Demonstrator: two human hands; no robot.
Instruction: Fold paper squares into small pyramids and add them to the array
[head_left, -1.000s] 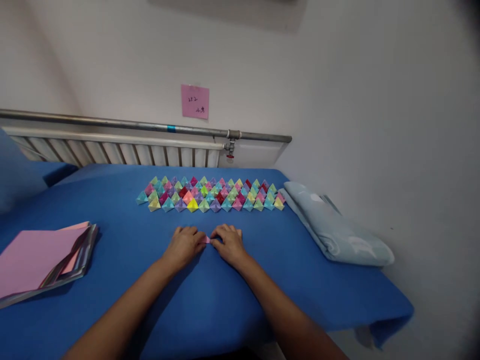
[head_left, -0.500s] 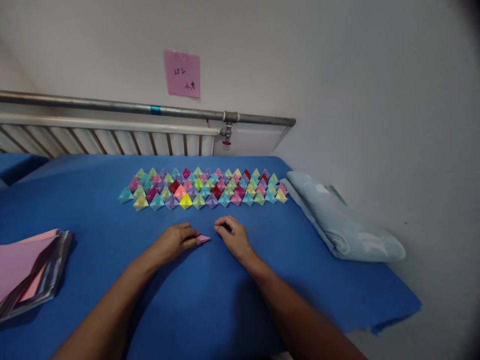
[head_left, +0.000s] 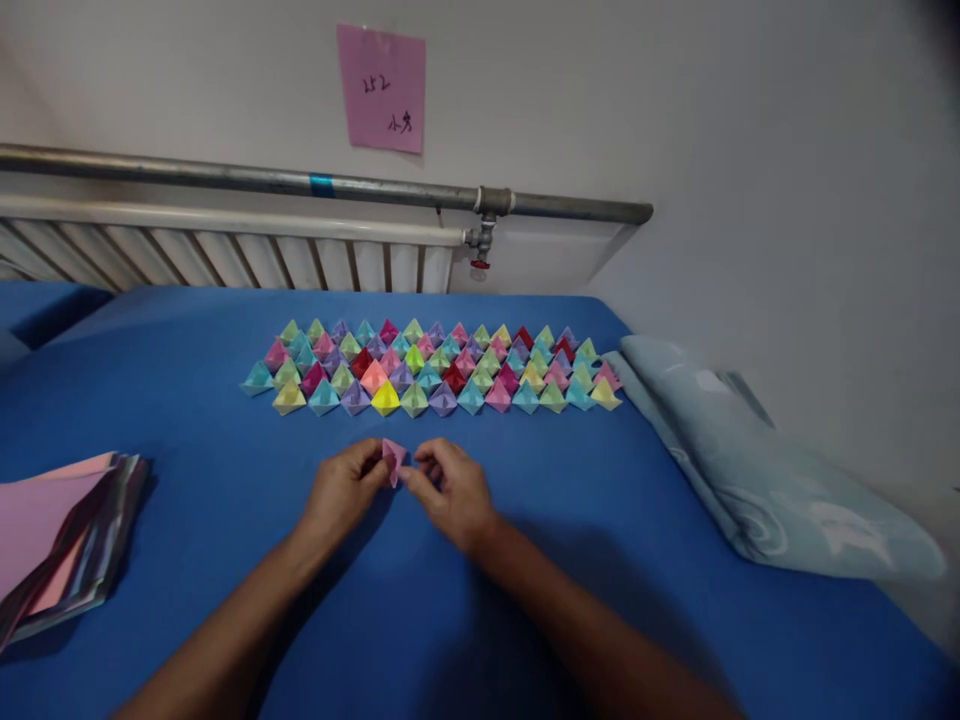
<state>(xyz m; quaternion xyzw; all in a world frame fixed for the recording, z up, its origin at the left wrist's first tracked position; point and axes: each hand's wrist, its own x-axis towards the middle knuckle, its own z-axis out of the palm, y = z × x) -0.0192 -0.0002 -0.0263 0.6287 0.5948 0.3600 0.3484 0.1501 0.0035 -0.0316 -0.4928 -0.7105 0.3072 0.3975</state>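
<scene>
Between my hands is a small pink paper boat [head_left: 394, 462], partly opened out, with its hollow facing me. My left hand [head_left: 345, 490] pinches its left side between thumb and fingers. From the right, my right hand [head_left: 452, 492] has its thumb against the boat's right edge, the other fingers curled; how firmly it grips is hard to see. Just beyond my hands, several rows of folded paper boats [head_left: 385, 398] in many colours stand close together on the blue bed sheet [head_left: 225, 520].
At the left lies a stack of coloured paper sheets [head_left: 52, 520]. A folded pale blue blanket [head_left: 750, 470] rests along the right wall. Behind the bed are a white radiator [head_left: 262, 258], a metal pipe [head_left: 225, 178] and a pink note [head_left: 384, 90].
The pink paper, flat in my left hand before, is now raised and spread open. My right hand has moved left to touch it. The camera view has tilted down and come closer.
</scene>
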